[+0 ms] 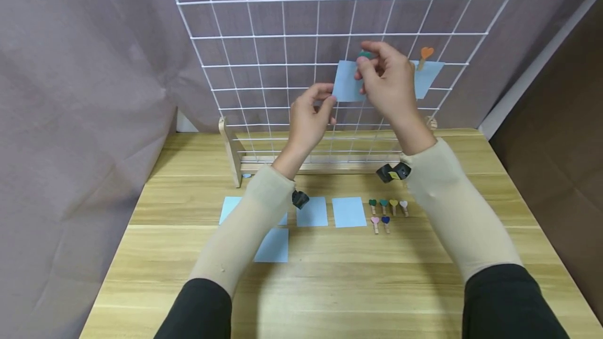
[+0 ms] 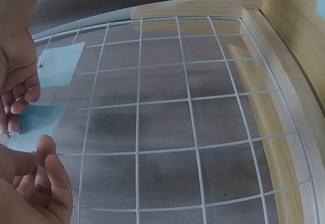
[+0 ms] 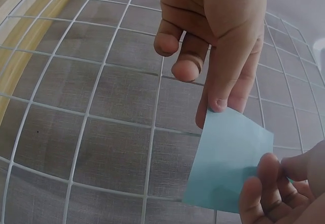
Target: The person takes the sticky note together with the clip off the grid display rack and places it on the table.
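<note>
A light-blue square paper note (image 1: 347, 81) lies against the white wire grid (image 1: 268, 65). My left hand (image 1: 308, 116) pinches its lower left corner between thumb and fingers, and the right wrist view shows this grip on the note (image 3: 228, 158). At the note's upper part, my right hand (image 1: 390, 81) pinches a clothespin with a green heart (image 1: 365, 55); the fingers hide most of it. To the right, a second blue note (image 1: 427, 78) hangs on the grid under a clothespin with an orange heart (image 1: 426, 53).
Several blue notes (image 1: 349, 212) lie on the wooden table (image 1: 377, 286), one partly under the left forearm. Beside them are several heart clothespins (image 1: 386, 221) in two rows. A wooden stand (image 1: 230, 153) supports the grid, with grey cloth (image 1: 85, 93) behind.
</note>
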A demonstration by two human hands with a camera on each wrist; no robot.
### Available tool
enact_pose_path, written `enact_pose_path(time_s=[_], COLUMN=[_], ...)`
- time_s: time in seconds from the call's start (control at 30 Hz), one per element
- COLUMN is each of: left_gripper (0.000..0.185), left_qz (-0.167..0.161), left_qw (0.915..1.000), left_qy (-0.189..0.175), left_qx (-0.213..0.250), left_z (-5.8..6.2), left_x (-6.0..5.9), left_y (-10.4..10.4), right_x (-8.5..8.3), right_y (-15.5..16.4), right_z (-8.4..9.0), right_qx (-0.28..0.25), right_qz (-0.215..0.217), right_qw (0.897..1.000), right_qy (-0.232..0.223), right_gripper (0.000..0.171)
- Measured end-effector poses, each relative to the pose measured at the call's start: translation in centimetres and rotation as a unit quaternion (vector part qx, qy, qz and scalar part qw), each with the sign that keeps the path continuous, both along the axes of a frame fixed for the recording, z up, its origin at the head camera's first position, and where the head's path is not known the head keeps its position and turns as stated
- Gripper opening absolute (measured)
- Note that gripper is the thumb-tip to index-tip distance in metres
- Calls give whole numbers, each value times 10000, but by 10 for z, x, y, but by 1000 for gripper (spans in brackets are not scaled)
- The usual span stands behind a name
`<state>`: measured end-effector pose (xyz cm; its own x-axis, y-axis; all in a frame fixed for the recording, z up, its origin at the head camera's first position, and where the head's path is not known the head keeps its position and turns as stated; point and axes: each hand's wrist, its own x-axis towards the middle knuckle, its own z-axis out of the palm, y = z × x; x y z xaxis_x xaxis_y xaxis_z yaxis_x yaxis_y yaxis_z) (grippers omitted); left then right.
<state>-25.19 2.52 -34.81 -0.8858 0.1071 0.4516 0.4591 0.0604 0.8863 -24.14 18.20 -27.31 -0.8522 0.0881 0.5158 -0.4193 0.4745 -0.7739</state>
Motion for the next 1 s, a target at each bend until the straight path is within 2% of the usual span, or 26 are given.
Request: enact_pose_path(time_s=[0.2,0.4,1.0], left_gripper=[23,22,22], left_qz=[36,169,305], left_qw=[9998,9997,9994], left_qy=[-12,-60,-7], left_qx=[-185,-139,-191], left_z=[3,2,2], left_x=[1,2,5], left_y=[-1,-1,1], right_x=[1,0,-2], right_y=[2,2,3], right_z=[2,4,1], right_qx=[-113,-200,-455], right_qz=[73,77,226], right_qw=[9999,9997,9987], right_qy=[63,127,102], right_gripper=[27,21,21])
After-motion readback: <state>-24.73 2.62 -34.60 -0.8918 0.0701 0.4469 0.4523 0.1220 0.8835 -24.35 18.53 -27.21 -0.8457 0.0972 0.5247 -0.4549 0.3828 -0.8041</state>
